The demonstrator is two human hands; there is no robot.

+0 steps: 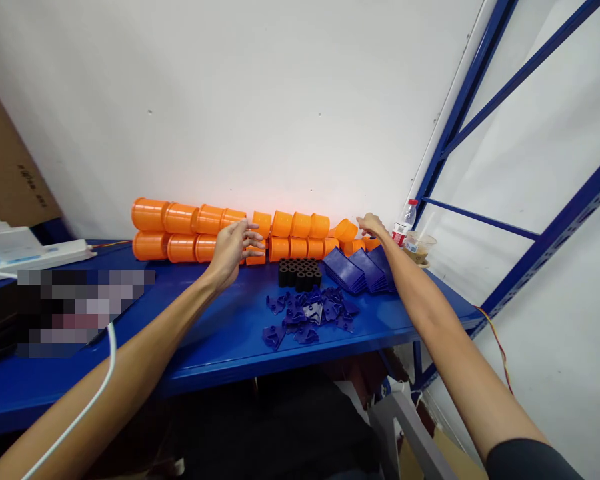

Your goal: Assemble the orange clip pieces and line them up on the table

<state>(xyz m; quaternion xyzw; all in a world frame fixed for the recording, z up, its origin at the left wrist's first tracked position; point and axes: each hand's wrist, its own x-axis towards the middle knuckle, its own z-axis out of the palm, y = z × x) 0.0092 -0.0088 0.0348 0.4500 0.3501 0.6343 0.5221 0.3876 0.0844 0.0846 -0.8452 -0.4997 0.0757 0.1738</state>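
Two rows of orange plastic cylinders (180, 230) lie stacked against the white wall on a blue shelf (220, 333). My left hand (233, 250) reaches into the middle of the rows, fingers apart, touching or almost touching an orange cylinder (256, 256). My right hand (371, 225) stretches to the right end of the rows, beside a tilted orange cylinder (347, 230); its fingers curl downward and I cannot see whether they hold anything.
A block of black tubes (300, 272), stacks of dark blue wedge pieces (360, 269) and a heap of small blue brackets (310, 313) lie on the shelf. A water bottle (405, 223) and a cup (420, 247) stand at right. A white cable (93, 393) crosses my left arm.
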